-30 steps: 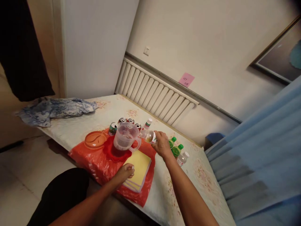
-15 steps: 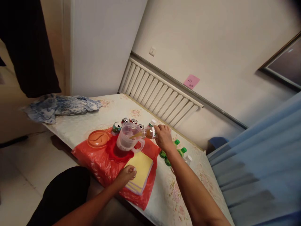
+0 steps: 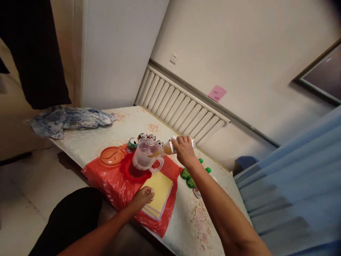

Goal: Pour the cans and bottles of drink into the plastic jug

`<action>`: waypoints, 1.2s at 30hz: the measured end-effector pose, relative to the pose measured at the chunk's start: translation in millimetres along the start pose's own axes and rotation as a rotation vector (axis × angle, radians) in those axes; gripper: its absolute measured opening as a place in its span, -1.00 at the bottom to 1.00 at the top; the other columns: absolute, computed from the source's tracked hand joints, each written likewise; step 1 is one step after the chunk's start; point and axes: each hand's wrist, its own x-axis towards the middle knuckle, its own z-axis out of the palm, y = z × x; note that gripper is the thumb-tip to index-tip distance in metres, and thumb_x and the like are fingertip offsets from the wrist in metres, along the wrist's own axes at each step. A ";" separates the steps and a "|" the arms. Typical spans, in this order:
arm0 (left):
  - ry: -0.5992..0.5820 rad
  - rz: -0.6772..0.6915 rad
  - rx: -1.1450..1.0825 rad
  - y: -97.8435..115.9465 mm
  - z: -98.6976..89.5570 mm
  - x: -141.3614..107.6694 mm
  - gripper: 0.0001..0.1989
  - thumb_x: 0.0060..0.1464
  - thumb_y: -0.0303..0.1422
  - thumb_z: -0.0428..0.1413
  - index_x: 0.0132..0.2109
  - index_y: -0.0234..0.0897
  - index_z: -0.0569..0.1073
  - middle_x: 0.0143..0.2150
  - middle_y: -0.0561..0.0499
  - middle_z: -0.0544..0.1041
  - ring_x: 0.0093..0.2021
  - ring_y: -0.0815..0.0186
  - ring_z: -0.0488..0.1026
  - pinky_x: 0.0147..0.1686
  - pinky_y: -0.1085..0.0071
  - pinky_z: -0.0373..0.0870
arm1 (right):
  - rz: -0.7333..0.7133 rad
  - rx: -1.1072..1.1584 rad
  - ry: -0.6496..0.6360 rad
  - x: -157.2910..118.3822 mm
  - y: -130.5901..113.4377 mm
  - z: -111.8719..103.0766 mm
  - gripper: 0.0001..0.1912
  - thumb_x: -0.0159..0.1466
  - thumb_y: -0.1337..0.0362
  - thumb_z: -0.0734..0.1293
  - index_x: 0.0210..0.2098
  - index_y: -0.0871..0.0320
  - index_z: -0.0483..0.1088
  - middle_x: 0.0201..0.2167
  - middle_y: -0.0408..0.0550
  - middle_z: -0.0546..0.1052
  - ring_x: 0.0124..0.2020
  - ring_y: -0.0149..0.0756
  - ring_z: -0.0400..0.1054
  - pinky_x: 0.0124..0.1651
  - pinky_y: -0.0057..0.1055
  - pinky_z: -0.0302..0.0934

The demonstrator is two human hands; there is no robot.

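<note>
My right hand [image 3: 185,151] is wrapped round a bottle [image 3: 172,146] with a pale label, tipped toward the left. Yellowish-brown drink runs from its mouth into a clear plastic pitcher [image 3: 145,156], whose handle faces right. Under the pitcher is a red scalloped plate [image 3: 125,170]. Above the yellow pad of paper [image 3: 162,185], my left hand [image 3: 145,196] is closed with a small white thing, seemingly a bottle cap [image 3: 152,192], at its fingertips. An orange lid [image 3: 111,157] lies left of the pitcher.
Beneath these things a red plastic bag [image 3: 102,181] covers part of the floral tablecloth [image 3: 128,121]. Several drink cans [image 3: 132,144] stand behind the pitcher. Green bottles [image 3: 190,182] lie by my right forearm. A blue patterned cloth [image 3: 77,119] lies at the far left.
My right hand has raised the bottle's base and tilted it more steeply, with the drink still flowing into the pitcher. My left hand has hardly moved.
</note>
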 end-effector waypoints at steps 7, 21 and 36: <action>0.002 -0.007 -0.002 0.2 0.4 -0.1 -0.51 -0.31 -0.03 0.33 -0.32 -0.24 0.37 -0.40 0.12 0.39 -0.33 0.31 0.43 -0.26 0.37 0.35 | -0.064 -0.039 0.000 11.3 -5.3 -14.5 -0.64 0.32 0.45 0.20 0.08 0.15 0.35 -0.01 0.17 0.40 0.06 -0.01 0.13 0.32 0.09 -0.27; 0.006 -0.013 0.002 2.4 2.6 -1.3 -0.52 -0.32 -0.03 0.31 -0.33 -0.24 0.36 -0.41 0.13 0.38 -0.35 0.33 0.40 -0.27 0.38 0.33 | -0.134 -0.061 0.008 18.6 -8.6 -19.3 -0.69 0.38 0.43 0.16 0.07 0.15 0.35 -0.03 0.15 0.39 0.08 -0.03 0.13 0.36 0.13 -0.32; 0.012 0.023 0.011 39.3 6.4 -17.3 -0.60 -0.25 -0.13 0.28 -0.32 -0.27 0.36 -0.53 0.19 0.32 -0.51 0.43 0.32 -0.48 0.48 0.19 | 0.085 0.190 -0.037 1.5 -7.2 10.1 -0.49 0.21 0.43 0.31 0.15 0.09 0.33 0.02 0.12 0.43 0.04 -0.02 0.21 0.18 -0.07 -0.01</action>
